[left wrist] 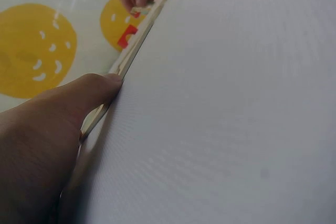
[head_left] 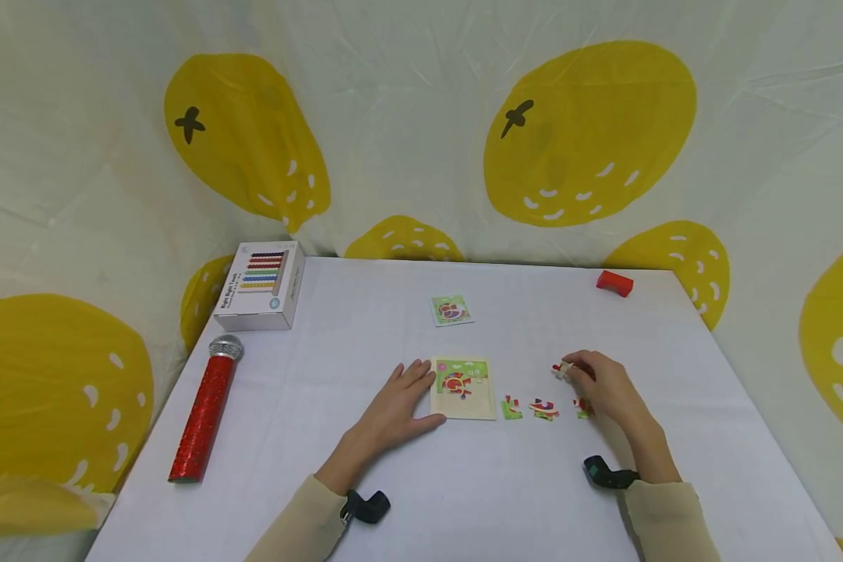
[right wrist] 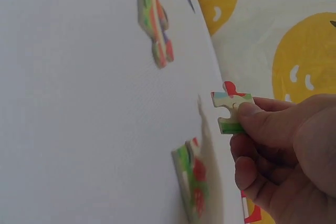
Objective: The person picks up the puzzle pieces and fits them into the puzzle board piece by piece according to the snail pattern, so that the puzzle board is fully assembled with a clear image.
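My right hand (head_left: 611, 390) pinches a small jigsaw piece (right wrist: 229, 99) between thumb and fingers, raised over the white table. The piece has green, cream and red printing, with a red knob on one side. My left hand (head_left: 389, 410) rests at the left edge of a square wooden puzzle board (head_left: 481, 400), fingers spread and thumb (left wrist: 100, 90) along its near corner. Part of a red and green picture fills the board's upper left; bare wood shows elsewhere. Right of the board lie loose pieces: a green one (head_left: 511, 408), a multicoloured one (head_left: 544, 408), and another (head_left: 580, 407) partly hidden by my right hand.
Behind the board lies a small square picture card (head_left: 453, 311). A red arched block (head_left: 614, 283) sits at the back right. On the left are a white box (head_left: 256, 320) with a bead-frame picture and a red glittery microphone (head_left: 204, 414). A fruit-print cloth hangs behind.
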The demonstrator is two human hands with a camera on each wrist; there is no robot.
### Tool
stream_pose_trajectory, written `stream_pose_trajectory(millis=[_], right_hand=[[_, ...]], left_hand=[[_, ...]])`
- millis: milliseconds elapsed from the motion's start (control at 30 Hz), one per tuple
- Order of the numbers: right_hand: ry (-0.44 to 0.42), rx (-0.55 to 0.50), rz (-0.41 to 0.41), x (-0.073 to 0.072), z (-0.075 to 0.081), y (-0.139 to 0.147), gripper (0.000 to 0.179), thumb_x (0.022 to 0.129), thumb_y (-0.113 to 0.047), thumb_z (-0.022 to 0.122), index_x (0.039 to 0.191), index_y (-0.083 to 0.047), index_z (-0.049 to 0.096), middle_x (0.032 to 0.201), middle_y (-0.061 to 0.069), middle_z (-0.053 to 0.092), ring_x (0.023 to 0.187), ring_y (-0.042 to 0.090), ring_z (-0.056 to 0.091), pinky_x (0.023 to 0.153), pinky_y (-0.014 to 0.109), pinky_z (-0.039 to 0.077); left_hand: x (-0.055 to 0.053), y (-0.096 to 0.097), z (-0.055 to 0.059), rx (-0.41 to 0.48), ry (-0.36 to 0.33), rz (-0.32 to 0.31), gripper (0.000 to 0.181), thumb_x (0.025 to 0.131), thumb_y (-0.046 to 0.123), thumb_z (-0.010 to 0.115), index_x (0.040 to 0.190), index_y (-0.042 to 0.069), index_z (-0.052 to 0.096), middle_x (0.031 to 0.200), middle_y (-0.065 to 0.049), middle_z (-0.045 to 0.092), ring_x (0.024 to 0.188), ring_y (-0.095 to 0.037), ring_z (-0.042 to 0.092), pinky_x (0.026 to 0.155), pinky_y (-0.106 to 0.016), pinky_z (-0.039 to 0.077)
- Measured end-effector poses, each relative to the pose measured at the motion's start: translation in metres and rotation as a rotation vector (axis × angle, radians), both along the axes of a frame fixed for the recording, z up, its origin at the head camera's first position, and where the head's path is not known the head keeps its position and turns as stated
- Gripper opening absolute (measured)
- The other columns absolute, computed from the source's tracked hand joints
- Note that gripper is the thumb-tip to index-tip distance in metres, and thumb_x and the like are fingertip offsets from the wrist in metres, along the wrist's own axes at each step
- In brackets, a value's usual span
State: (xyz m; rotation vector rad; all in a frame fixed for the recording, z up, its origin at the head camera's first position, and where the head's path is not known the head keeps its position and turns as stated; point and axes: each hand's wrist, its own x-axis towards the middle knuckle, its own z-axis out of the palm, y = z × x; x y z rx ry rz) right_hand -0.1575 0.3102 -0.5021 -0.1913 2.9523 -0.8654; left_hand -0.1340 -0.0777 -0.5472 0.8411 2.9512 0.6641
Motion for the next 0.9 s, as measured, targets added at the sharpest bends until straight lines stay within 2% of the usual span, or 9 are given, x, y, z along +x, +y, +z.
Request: stream_pose_trajectory(millis=[200,300,500,900], right_hand=[[0.045,-0.037,0.018,0.0,0.006,-0.013,0.026,0.098,-0.018,0.065,0.122,-0.008,0.066,0.1,0.009,0.067,0.086,0.02,0.055,0.069,0.018,0.05],[0.056,-0.064,0.04,-0.001,0.009,-0.021,0.026,0.096,-0.017,0.067,0.12,-0.009,0.067,0.096,0.007,0.067,0.084,0.019,0.054,0.067,0.014,0.049],[0.073,-0.081,0.082,-0.002,0.007,-0.041,0.022,0.094,-0.013,0.069,0.117,-0.011,0.069,0.102,0.006,0.072,0.086,0.018,0.058,0.072,0.013,0.052],[0.055,-0.107,0.21,-0.004,0.004,-0.084,0.018,0.096,-0.009,0.066,0.113,-0.009,0.07,0.104,0.003,0.072,0.084,0.014,0.057,0.072,0.022,0.053]], left_hand=[[0.0,0.0,0.0,-0.006,0.001,0.002,0.079,0.09,0.057,0.065,0.15,0.008,0.047,0.161,-0.007,0.039,0.153,-0.023,0.031,0.129,-0.044,0.02],[0.0,0.0,0.0,-0.003,0.002,0.002,0.079,0.09,0.057,0.065,0.15,0.008,0.047,0.161,-0.007,0.039,0.153,-0.023,0.03,0.129,-0.044,0.02],[0.0,0.0,-0.002,0.002,-0.005,0.002,0.079,0.09,0.057,0.065,0.15,0.009,0.046,0.161,-0.007,0.039,0.153,-0.023,0.03,0.129,-0.043,0.019],[-0.001,0.0,-0.002,-0.011,-0.013,0.006,0.08,0.09,0.059,0.064,0.151,0.01,0.046,0.162,-0.005,0.037,0.153,-0.022,0.029,0.129,-0.042,0.019]])
